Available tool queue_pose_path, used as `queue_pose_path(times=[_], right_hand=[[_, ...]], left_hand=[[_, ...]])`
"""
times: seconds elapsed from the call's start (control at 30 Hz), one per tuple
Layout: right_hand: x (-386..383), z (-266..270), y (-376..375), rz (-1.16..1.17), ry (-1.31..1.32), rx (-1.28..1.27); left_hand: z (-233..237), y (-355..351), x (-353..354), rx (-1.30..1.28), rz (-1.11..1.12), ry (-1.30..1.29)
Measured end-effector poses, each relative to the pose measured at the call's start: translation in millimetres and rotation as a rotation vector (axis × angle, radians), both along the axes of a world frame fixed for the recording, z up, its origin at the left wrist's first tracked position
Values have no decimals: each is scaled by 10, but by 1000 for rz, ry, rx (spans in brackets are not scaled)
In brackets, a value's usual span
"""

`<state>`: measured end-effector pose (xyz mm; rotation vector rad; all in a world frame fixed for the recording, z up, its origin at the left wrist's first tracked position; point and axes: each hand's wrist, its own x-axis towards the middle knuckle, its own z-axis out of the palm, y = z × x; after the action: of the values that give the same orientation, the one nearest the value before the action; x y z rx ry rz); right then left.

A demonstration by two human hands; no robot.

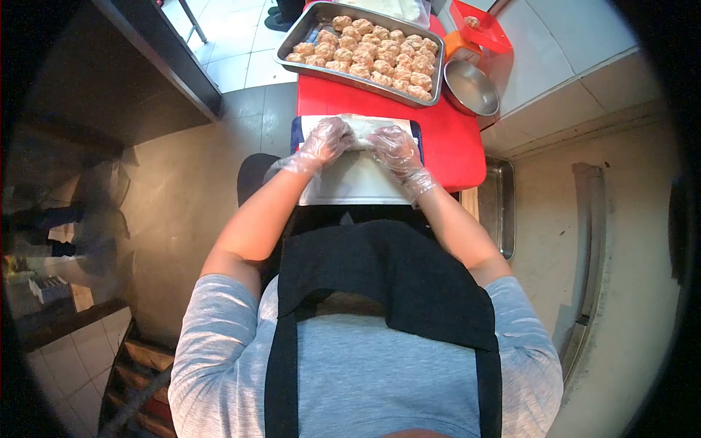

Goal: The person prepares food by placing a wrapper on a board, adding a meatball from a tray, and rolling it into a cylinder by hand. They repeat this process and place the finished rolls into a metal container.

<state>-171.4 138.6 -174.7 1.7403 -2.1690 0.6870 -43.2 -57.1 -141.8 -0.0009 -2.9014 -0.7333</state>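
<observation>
My left hand (328, 140), in a clear plastic glove, is closed on the left part of a thin white sheet (360, 133). The right part of this sheet is pinched by my right hand (394, 150), gloved the same way. Both hands are close together over a white board (358, 182) at the near edge of the red table. Part of a dark blue edge shows on each side of the board. Beyond the hands, a metal tray (365, 86) holds several rows of pale, lumpy balls (372, 55).
A round metal bowl (471, 87) stands right of the tray, near an orange scale (461, 50) with a red basket (488, 29) on it. Another metal tray (504, 208) lies low at the right, by the wall. A person's dark shoe (277, 20) shows at the top.
</observation>
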Motion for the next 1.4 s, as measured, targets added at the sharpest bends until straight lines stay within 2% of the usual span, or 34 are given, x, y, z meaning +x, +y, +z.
queue_pose_path(times=[0.1, 0.2, 0.33, 0.43, 0.53, 0.57, 0.67, 0.7, 0.8, 0.9, 1.03, 1.17, 1.27, 1.3, 1.4], right_hand=[[-126, 10, 22, 81, 43, 3], [-86, 151, 82, 131, 1, 7], [-311, 172, 44, 227, -56, 106], [-415, 422, 1, 254, -106, 318], [-234, 466, 145, 271, -100, 349], [-139, 324, 218, 280, -187, 202], [172, 324, 284, 130, -33, 13], [174, 299, 299, 143, -73, -24], [71, 286, 307, 167, -128, 36], [-63, 325, 264, 194, -72, 193], [145, 436, 310, 21, -169, 426], [127, 293, 415, 139, -107, 184], [80, 386, 471, 195, -58, 100], [45, 388, 491, 212, -71, 130], [20, 482, 553, 189, -4, 253]], left_hand=[[-94, 12, 142, -380, -165, 197], [-28, 40, 404, -137, -22, 182], [-62, -131, 335, -159, -149, 263], [95, -150, 290, -148, -172, 67], [49, -18, 421, -148, -101, -123], [-18, 22, 555, -98, -123, 49], [-80, 120, 623, -184, -51, 247], [-89, 173, 607, -86, 45, 177], [-42, 306, 725, -190, 12, 255], [-129, 228, 684, -214, 6, 299], [-44, 229, 673, -245, -3, 229], [-36, 208, 692, -277, -40, 278], [10, 199, 782, -288, -58, 288], [-35, 147, 748, -269, -65, 215], [-85, -42, 632, -188, -206, 257]])
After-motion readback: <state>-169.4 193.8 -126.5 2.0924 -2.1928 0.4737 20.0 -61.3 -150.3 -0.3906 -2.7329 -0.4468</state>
